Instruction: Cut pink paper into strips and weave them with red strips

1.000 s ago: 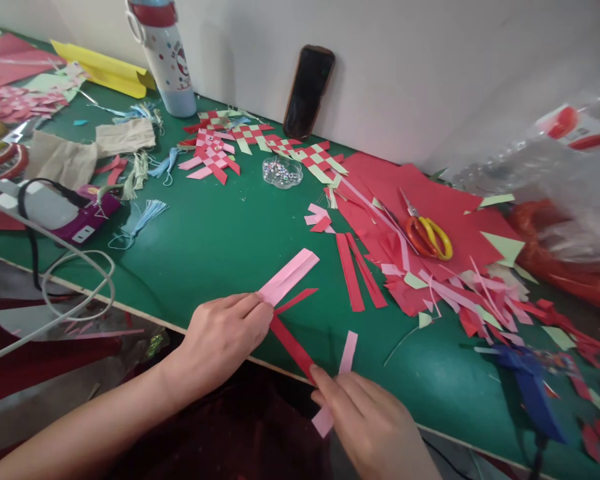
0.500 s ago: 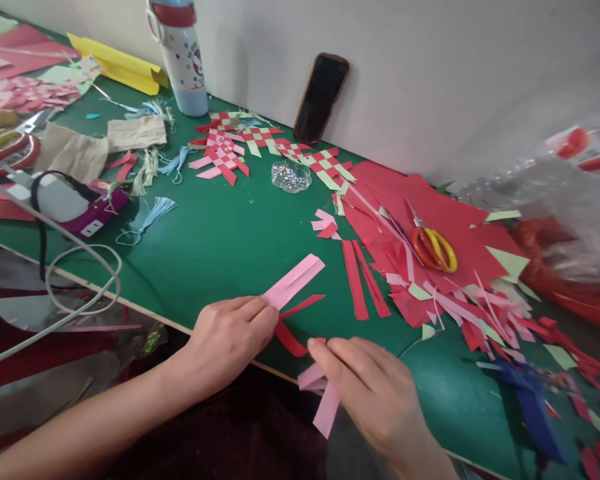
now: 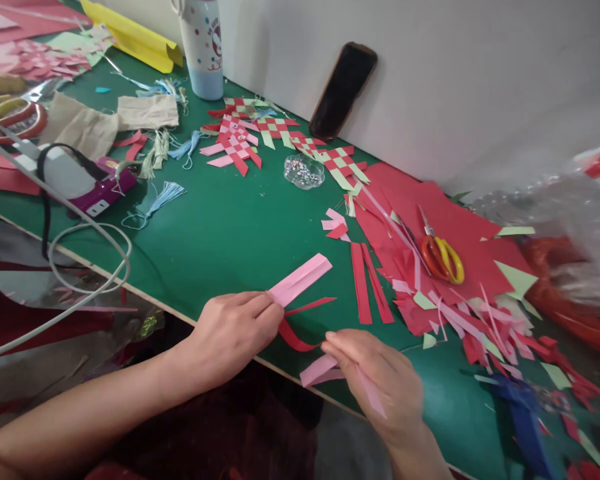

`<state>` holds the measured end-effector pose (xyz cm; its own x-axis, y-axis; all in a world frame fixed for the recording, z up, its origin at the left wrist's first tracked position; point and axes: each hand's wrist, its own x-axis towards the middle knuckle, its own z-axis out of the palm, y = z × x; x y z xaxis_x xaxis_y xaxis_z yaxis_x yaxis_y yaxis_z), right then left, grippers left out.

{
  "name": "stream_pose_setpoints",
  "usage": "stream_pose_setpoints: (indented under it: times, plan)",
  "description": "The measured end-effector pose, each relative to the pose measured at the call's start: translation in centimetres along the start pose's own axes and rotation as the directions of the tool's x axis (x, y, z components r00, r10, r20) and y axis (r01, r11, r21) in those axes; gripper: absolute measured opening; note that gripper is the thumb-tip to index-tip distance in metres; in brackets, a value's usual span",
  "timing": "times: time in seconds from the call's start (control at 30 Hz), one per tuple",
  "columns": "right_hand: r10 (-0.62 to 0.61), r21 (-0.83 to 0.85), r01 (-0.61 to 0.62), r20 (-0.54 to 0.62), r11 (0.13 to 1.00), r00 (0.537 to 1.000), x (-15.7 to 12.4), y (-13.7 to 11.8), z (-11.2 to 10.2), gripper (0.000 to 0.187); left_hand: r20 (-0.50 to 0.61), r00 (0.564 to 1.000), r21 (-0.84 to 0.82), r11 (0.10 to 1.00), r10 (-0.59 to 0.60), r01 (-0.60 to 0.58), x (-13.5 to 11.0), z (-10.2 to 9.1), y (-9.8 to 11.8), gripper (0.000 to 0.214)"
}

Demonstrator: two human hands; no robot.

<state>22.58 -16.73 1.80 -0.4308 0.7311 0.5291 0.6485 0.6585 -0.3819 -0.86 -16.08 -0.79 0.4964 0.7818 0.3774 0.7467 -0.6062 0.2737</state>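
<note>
My left hand (image 3: 243, 330) is closed at the table's front edge, gripping pink paper strips (image 3: 303, 279) that stick out toward the upper right. Red paper strips (image 3: 296, 337) also come out from under its fingers; one curves across to my right hand (image 3: 380, 373). That hand pinches the end of the red strip at its fingertips, and a folded pink strip (image 3: 320, 371) hangs from it, partly hidden by the fingers. Just beyond lie two loose red strips (image 3: 361, 287) and a small pink and red woven piece (image 3: 336, 225).
Woven paper fish (image 3: 237, 143), a clear dish of beads (image 3: 304, 172) and a phone (image 3: 344, 90) against the wall lie further back. Scissors (image 3: 443, 259) rest on red paper at right, among scraps. At left are tassels (image 3: 163, 199), a purple power strip (image 3: 105, 190) and a bottle (image 3: 205, 60).
My right hand has turned and risen slightly, moving right and swinging its pink strip around. The red strip between the hands is stretched further. The whole view has shifted a little.
</note>
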Motion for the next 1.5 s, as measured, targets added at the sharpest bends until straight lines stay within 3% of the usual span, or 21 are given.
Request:
stream_pose_setpoints:
  times: [0.1,0.17,0.27,0.33,0.6,0.93,1.2,1.3,1.37,1.43,1.5]
  plan:
    - [-0.064,0.017,0.064,0.007,0.998,0.998,0.3,0.2,-0.4,0.016,0.005,1.000,-0.003,1.000,-0.003,0.003,0.0,0.0,0.0,0.025]
    - [-0.185,-0.043,0.186,0.036,0.982,0.982,0.1,0.3,-0.6,0.019,0.010,1.000,-0.008,1.000,-0.009,0.010,0.0,0.0,0.0,0.025]
    - [-0.373,-0.123,0.388,0.133,0.913,0.918,-0.6,0.2,-0.6,0.023,0.017,1.000,-0.015,1.000,-0.014,0.014,0.1,0.1,0.1,0.024]
    - [-0.421,-0.101,0.444,0.193,0.890,0.886,-0.9,0.1,-0.7,0.027,0.011,1.000,-0.010,1.000,-0.016,0.016,0.1,0.2,0.1,0.024]
    - [-0.461,-0.023,0.489,0.296,0.872,0.837,-1.0,-0.4,-2.0,0.023,-0.008,1.000,0.015,1.000,-0.013,0.013,-0.2,0.3,0.0,0.023]
    - [-0.387,-0.024,0.398,0.185,0.917,0.903,-1.1,-1.6,-2.9,0.020,0.026,1.000,0.030,1.000,-0.006,0.006,-0.1,0.2,0.0,0.023]
    - [-0.456,0.067,0.464,0.352,0.883,0.817,-0.3,-1.8,-2.3,0.025,-0.019,1.000,0.037,0.999,-0.005,0.005,-0.1,0.2,0.1,0.022]
    - [-0.430,0.114,0.419,0.368,0.901,0.824,0.4,-1.4,-2.0,0.030,-0.043,0.999,0.027,1.000,-0.009,0.010,0.0,0.2,0.1,0.023]
    - [-0.356,0.183,0.310,0.352,0.933,0.866,0.9,-1.1,-1.6,0.032,-0.041,0.999,0.016,1.000,-0.001,0.001,0.0,0.2,0.1,0.023]
    - [-0.178,0.225,0.104,0.342,0.969,0.923,1.3,-0.8,-0.9,0.032,-0.033,0.999,0.007,1.000,0.006,-0.006,-0.1,0.2,0.0,0.024]
    - [0.100,0.229,-0.190,0.355,0.955,0.929,1.6,-0.4,0.0,0.028,-0.024,1.000,0.003,1.000,0.001,-0.001,-0.2,0.2,0.0,0.023]
